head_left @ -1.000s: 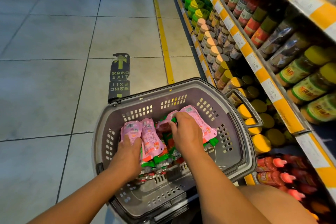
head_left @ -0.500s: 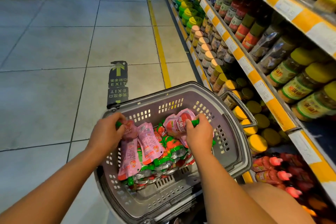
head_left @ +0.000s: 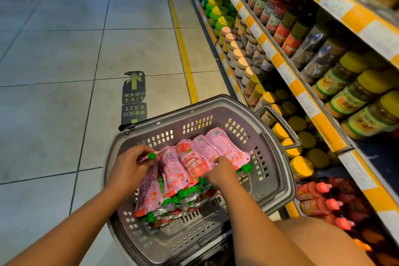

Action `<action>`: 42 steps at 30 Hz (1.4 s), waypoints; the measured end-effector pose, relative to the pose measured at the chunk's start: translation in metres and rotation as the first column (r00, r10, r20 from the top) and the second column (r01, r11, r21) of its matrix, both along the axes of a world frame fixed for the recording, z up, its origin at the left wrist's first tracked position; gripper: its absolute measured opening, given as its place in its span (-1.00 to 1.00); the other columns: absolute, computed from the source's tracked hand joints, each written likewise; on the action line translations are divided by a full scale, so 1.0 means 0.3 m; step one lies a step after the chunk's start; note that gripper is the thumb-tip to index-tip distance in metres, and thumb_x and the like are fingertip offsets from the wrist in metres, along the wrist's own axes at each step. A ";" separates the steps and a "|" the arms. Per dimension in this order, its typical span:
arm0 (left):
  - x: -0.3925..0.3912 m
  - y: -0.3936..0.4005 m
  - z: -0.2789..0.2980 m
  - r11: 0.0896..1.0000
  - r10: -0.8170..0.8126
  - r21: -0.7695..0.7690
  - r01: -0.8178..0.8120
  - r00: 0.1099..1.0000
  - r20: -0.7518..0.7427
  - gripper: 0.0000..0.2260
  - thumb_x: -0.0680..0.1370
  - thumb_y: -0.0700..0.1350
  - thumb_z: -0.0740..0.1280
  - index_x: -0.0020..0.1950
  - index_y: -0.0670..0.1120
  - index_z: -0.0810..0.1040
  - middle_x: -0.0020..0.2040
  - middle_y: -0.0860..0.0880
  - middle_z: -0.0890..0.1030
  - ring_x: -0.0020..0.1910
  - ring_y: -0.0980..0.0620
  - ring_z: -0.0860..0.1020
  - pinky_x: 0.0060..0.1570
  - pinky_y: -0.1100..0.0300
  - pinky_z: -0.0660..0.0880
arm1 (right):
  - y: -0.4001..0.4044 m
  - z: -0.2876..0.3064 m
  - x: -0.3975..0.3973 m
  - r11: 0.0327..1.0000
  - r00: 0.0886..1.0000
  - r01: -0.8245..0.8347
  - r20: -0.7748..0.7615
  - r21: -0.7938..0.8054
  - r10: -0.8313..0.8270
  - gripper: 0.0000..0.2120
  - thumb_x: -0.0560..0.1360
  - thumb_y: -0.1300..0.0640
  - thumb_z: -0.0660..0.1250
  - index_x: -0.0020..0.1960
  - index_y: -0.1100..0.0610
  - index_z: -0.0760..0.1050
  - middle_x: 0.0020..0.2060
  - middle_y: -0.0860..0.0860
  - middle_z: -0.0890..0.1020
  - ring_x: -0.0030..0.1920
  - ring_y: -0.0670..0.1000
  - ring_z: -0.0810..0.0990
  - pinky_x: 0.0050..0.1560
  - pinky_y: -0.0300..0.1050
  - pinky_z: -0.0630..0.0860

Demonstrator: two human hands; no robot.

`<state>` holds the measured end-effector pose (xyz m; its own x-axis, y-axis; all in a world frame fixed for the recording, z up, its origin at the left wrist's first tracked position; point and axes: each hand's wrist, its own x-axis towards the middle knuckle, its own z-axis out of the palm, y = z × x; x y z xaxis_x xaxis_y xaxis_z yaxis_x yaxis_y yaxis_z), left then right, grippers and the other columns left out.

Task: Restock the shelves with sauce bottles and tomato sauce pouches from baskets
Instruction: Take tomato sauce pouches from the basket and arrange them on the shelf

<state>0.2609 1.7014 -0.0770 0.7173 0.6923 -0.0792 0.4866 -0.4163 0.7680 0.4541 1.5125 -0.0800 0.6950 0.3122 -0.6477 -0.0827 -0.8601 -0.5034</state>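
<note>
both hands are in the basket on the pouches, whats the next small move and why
Probably lift the gathered pouches out toward the shelf. The left hand already pinches a pink pouch by its green cap, and the right hand is curled over the fanned pouches still lying in the grey basket, so nothing is shelved yet.

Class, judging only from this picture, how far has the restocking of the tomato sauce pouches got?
Done: none of these pouches can be seen on the shelf; red sauce bottles already lie on the bottom shelf. In hand: inside the grey basket, the left hand grips a pink pouch near its green cap, and the right hand gathers other pouches. Left: lifting them out and shelving them.
</note>
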 end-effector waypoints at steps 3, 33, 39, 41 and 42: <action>-0.001 -0.008 -0.004 0.999 -0.028 -0.023 0.028 1.000 0.003 -0.76 0.56 -0.18 0.48 0.08 0.16 0.64 0.05 0.23 0.65 0.09 0.23 0.59 0.03 0.12 0.57 | 0.002 -0.019 0.001 0.995 0.998 -0.064 0.013 -0.081 0.065 -0.53 0.48 0.13 0.53 0.30 0.21 0.47 0.17 0.15 0.61 0.12 0.18 0.61 -0.09 -0.09 0.47; -0.002 0.001 -0.031 0.999 -0.012 -0.029 0.013 0.999 0.039 -0.72 0.53 -0.19 0.51 0.12 0.17 0.70 0.05 0.27 0.65 0.07 0.32 0.57 0.02 0.27 0.52 | 0.103 -0.091 -0.040 0.923 0.943 0.330 -0.115 0.197 -0.313 -0.68 0.36 0.22 0.51 -0.09 0.06 0.38 -0.07 0.22 0.67 -0.19 0.23 0.71 -0.20 0.17 0.70; -0.003 0.002 -0.027 0.998 0.012 -0.059 -0.008 0.998 0.062 -0.77 0.53 -0.12 0.53 0.10 0.17 0.71 0.03 0.26 0.68 0.04 0.29 0.60 0.01 0.22 0.55 | 0.051 -0.006 -0.017 0.925 0.934 0.259 0.173 0.278 -0.313 -0.71 0.42 0.25 0.49 -0.23 0.08 0.37 -0.34 0.04 0.49 -0.38 0.03 0.37 -0.38 -0.12 0.29; -0.001 -0.001 -0.027 0.998 0.013 -0.066 -0.009 0.997 0.072 -0.78 0.52 -0.13 0.54 0.09 0.17 0.72 0.02 0.24 0.69 0.04 0.26 0.62 0.01 0.21 0.55 | 0.030 0.028 -0.029 0.926 0.917 0.207 0.268 0.317 -0.297 -0.77 0.45 0.19 0.50 -0.21 0.11 0.43 -0.35 0.01 0.48 -0.39 0.00 0.35 -0.39 -0.12 0.25; -0.002 0.001 -0.027 0.997 0.022 -0.071 -0.017 0.997 0.068 -0.77 0.52 -0.14 0.55 0.08 0.17 0.73 0.01 0.23 0.69 0.03 0.24 0.62 0.00 0.20 0.55 | 0.018 0.047 -0.036 0.922 0.910 0.189 0.293 0.339 -0.295 -0.78 0.46 0.17 0.50 -0.20 0.11 0.44 -0.36 0.00 0.47 -0.40 -0.02 0.33 -0.40 -0.11 0.25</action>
